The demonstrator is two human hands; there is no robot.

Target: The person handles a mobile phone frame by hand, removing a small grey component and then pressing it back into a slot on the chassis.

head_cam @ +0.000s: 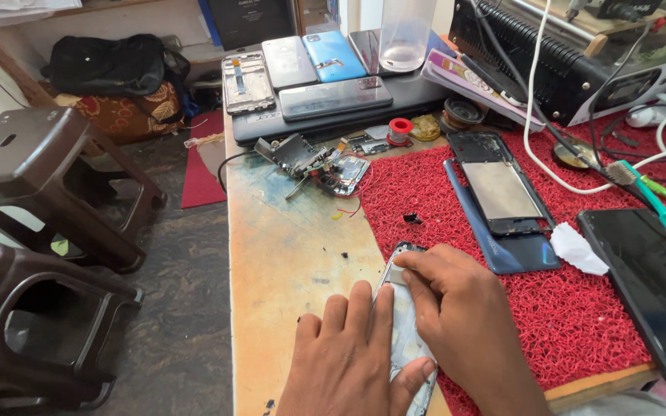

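Silver part in hand: a phone middle frame (404, 323) lies face-up at 6 o'clock of the view, straddling the seam between the bare worktop and the mat.
Left hand: the left hand (348, 362) lies flat along the frame's left edge, fingers together and stretched toward 12 o'clock, with the thumb hooked round the frame's lower end, so it pins the part more than it clasps it.
Right hand: the right hand (456, 308) comes in from 4 o'clock; its fingertips (404, 266) are bunched together and pressed on the frame's top corner. Whether they pinch something small there is hidden.
Surface: a red loop-pile mat (580, 323) covers the right half of a worn wooden table (287, 262).
Nearby, 2 o'clock: an opened phone with bare inner plate (500, 185) rests on a blue back cover (518, 254), a crumpled white tissue (577, 248) just beside it.
Nearby, 11 o'clock: a stripped circuit assembly with loose wires (317, 163) sits well apart from the hands.
Far right: a dark phone (657, 293) hangs near the table's edge.
Risk, frame: it looks thin, and uneven pressing at the corner could bend it.
Risk, small parts: black bits (412, 219) on the mat could sink into the loops and be lost.
Risk, edge: an elbow sweep could knock the dark phone off.
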